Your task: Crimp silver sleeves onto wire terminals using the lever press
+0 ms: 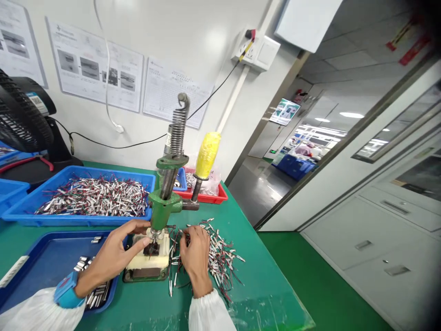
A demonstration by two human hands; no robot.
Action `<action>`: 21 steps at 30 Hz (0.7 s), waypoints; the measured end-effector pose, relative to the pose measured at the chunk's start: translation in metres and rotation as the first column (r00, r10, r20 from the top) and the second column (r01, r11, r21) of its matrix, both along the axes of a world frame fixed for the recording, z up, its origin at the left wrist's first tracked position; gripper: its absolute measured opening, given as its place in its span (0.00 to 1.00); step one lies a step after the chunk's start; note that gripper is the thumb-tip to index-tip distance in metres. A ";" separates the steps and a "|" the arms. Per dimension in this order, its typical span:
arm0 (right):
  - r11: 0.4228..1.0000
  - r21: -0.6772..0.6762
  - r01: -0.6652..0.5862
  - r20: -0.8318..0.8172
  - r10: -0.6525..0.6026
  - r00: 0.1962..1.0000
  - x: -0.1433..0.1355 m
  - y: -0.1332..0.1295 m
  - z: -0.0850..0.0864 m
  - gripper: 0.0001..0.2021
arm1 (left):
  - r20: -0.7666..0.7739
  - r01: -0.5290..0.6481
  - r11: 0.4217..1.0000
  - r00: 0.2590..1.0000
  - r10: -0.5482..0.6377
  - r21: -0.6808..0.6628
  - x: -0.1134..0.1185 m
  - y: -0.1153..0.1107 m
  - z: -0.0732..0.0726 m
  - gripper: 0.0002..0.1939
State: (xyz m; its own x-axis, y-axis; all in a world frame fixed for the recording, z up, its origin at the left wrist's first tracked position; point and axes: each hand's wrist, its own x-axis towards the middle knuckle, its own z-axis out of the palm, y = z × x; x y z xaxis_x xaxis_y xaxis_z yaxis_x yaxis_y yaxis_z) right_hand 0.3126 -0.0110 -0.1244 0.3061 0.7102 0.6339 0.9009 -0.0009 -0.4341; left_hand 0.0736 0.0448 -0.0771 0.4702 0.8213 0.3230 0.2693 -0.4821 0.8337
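My left hand (119, 248) is at the base of a green hand press (164, 211), its thumb and fingers apart on either side of the fixture. The thumb tip reaches a small dark die block (151, 249) under the ram; the other fingertips are partly hidden behind the press. To the right, my right hand (195, 250) rests on a loose pile of small silvery parts with red and black wires (220, 257). Its fingers are bent down and close together, their tips hidden, so what they hold cannot be made out. The press handle (208, 156) is wrapped in yellow and stands raised.
A blue tray (82, 221) of wired parts lies behind my left hand. A darker blue tray (37, 257) with metal cylinders (98, 294) sits under my left forearm. Behind the press stands a red tray (220, 196); a black fan (27, 115) is at far left. The table's edge (272, 264) runs along the right.
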 end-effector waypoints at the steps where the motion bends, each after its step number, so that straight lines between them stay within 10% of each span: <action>1: 0.999 0.048 -0.019 -0.032 0.021 0.999 0.002 0.000 0.002 0.08 | 0.002 -0.006 1.000 1.000 0.006 0.004 0.001 -0.001 0.001 0.21; 6: 0.963 0.263 -0.066 -0.164 0.112 0.980 0.008 -0.003 0.004 0.10 | 0.048 -0.001 0.997 0.999 0.004 -0.072 0.018 -0.007 0.016 0.19; 13: 0.933 0.353 -0.062 -0.261 0.162 0.952 0.009 -0.003 -0.003 0.13 | 0.104 0.291 0.874 0.957 -0.272 -0.390 0.014 0.002 0.042 0.23; 16: 0.938 0.342 -0.049 -0.312 0.162 0.936 0.011 -0.003 -0.007 0.15 | -0.055 0.058 0.990 0.996 -0.066 -0.130 -0.015 0.021 0.050 0.21; 19: 0.949 0.313 -0.023 -0.363 0.142 0.921 0.012 -0.003 -0.012 0.17 | -0.122 -0.226 0.944 0.958 0.261 0.240 -0.053 0.037 0.054 0.18; 21: 0.955 0.296 -0.003 -0.385 0.122 0.915 0.013 -0.001 -0.015 0.19 | -0.278 -0.214 0.939 0.916 0.288 0.269 -0.076 0.042 0.049 0.13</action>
